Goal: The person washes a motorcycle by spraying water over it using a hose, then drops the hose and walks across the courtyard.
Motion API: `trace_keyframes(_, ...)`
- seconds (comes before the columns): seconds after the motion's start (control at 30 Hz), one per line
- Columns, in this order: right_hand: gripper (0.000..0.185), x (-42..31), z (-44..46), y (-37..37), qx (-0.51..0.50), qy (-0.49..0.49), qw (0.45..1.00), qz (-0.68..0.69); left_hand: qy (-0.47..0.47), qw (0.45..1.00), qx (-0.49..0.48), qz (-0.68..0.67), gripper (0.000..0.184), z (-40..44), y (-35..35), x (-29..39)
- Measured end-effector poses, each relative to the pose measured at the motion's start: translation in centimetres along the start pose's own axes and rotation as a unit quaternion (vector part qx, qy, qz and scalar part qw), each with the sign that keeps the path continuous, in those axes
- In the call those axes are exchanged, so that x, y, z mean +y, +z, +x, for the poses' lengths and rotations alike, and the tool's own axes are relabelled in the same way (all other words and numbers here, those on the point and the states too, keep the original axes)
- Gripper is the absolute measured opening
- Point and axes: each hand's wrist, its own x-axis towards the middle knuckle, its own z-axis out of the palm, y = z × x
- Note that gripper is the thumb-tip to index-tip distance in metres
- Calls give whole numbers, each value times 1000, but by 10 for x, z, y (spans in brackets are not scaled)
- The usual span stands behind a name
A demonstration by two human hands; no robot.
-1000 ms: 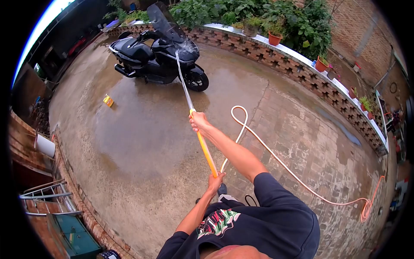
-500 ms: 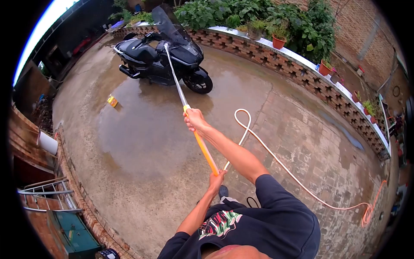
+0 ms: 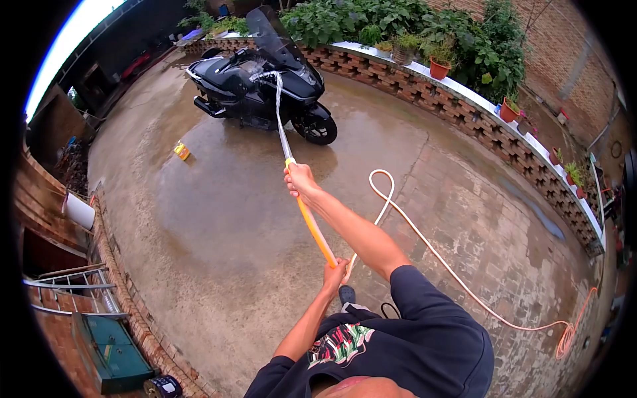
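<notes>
Vs prev frame, water jet (image 3: 284, 132) swung frontward on maxi-scooter (image 3: 247, 101), ahead of R fingers (image 3: 290, 184). They're gripping hose (image 3: 314, 231) nr tip; L fingers (image 3: 340, 266) clasp it behind. Hose loop (image 3: 391, 199), right of R fingers, could kink if tugged.

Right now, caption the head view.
Right hand and left hand grip an orange-striped hose, water jet hitting a glossy black scooter.
</notes>
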Motion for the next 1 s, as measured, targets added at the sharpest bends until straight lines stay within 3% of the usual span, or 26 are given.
trace_keyframes(0.3, 20, 2, 3, -3, 28, -23, 999, 22, -3, 1000, -2, -14, 36, -3, -4, 6)
trace_keyframes(0.5, 22, 17, 16, -13, 4, 1, 1000, -6, -11, 999, 2, 36, 34, -4, -2, -8)
trace_keyframes(0.57, 22, 24, 21, -18, 52, 15, 998, 13, -26, 999, 3, 20, 33, -8, -3, -12)
trace_keyframes(0.67, 21, 28, 22, -22, 46, 27, 999, -5, -46, 999, 8, 15, 32, -12, -6, -11)
trace_keyframes(0.77, 19, 12, 16, -18, 38, 34, 999, -7, -40, 999, 2, 11, 31, -8, -10, -5)
trace_keyframes(1.0, 17, -66, -12, 18, -34, -56, 998, -6, 33, 999, -8, 4, 32, 3, 1, 57)
